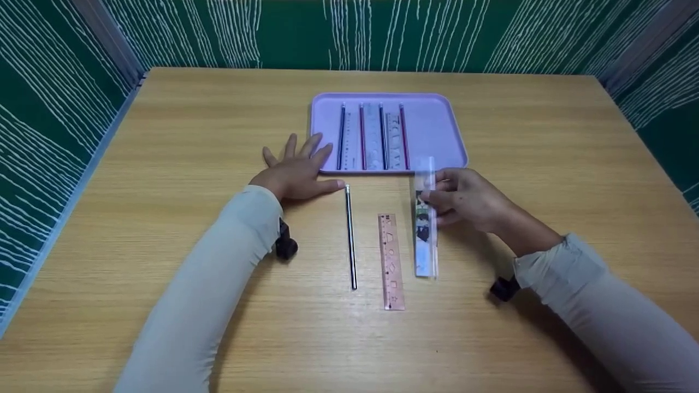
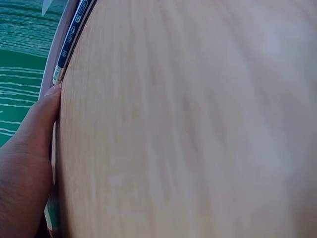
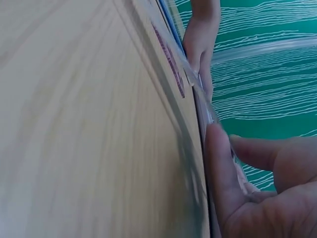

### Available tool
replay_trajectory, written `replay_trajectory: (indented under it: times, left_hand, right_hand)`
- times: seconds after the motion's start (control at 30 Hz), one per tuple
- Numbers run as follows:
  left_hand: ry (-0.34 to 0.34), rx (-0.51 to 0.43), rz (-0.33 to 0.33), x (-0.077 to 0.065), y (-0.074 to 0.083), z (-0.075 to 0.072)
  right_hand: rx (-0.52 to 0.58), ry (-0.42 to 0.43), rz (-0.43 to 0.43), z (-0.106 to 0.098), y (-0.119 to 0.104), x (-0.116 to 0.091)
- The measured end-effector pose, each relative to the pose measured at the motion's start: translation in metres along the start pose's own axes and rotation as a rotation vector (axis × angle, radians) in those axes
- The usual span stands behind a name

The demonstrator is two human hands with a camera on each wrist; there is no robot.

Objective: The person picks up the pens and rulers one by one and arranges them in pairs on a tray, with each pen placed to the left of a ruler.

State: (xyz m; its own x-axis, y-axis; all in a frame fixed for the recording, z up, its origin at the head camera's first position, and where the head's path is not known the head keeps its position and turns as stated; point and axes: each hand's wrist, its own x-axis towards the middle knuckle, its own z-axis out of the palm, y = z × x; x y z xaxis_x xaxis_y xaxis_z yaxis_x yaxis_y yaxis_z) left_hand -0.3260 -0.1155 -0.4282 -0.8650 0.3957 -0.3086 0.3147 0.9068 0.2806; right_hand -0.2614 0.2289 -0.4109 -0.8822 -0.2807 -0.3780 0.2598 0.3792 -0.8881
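Observation:
My left hand (image 1: 297, 174) lies with fingers spread beside the lilac tray (image 1: 437, 128), fingertips at its left edge. Its thumb touches the top end of a dark pencil (image 1: 351, 240) on the table; the left wrist view shows lettering and HB on this pencil (image 2: 72, 37). Between thumb and fingers, my right hand (image 1: 469, 199) pinches a narrow clear plastic sleeve (image 1: 422, 259) with a dark and green printed picture. The sleeve's top end overlaps the tray's front rim in the head view. Left of it lies a pink ruler (image 1: 391, 262) with cut-out shapes.
Inside the tray, dark pencils (image 1: 382, 136) and red pencils (image 1: 404, 136) alternate with clear rulers (image 1: 373, 136), standing parallel in a row. The wooden table (image 1: 191, 164) ends at green panels (image 1: 295, 33) with white streaks.

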Motion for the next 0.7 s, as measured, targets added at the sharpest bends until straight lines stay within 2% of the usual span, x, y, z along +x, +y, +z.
replay_trajectory:
  times: [0.4, 0.57, 0.7]
  left_hand:
    - [-0.012, 0.014, 0.005, 0.0010, -0.0004, -0.0009]
    - [-0.002, 0.010, 0.006, 0.0010, 0.0001, -0.0009]
    - [-0.001, 0.003, 0.000, 0.0008, 0.0007, -0.0010]
  right_hand:
    - [0.202, 0.021, 0.009, 0.0020, 0.0084, 0.0018]
    - [0.242, 0.005, 0.044, 0.0024, 0.0051, 0.0006]
    - [0.232, -0.016, 0.044, 0.0031, 0.0038, 0.0000]
